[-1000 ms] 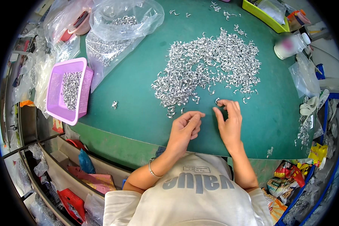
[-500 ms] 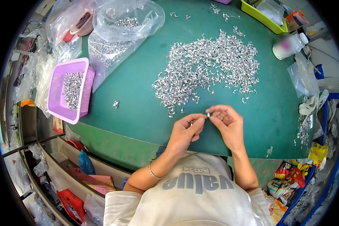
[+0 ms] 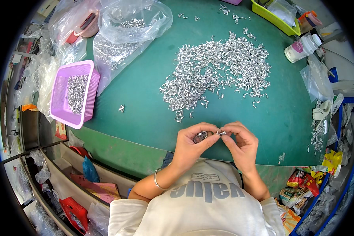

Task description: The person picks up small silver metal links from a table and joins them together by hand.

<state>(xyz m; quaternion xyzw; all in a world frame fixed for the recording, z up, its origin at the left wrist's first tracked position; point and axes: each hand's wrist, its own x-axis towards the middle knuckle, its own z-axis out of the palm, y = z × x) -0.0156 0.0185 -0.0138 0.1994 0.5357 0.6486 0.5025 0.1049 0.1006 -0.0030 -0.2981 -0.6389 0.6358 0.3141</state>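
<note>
green tabletop (image 3: 141, 106) below; left fingers (image 3: 207, 126) and right fingers (image 3: 236, 129) pinch a silver piece (image 3: 221, 133), long axis lying sideways.

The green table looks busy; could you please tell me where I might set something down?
The green table has a wide bare patch between the plastic bag and the heap of metal pieces, and another right of the heap, below the white bottle in the picture. Crowded: the heap itself, and the near side where the left hand and right hand meet.
</note>
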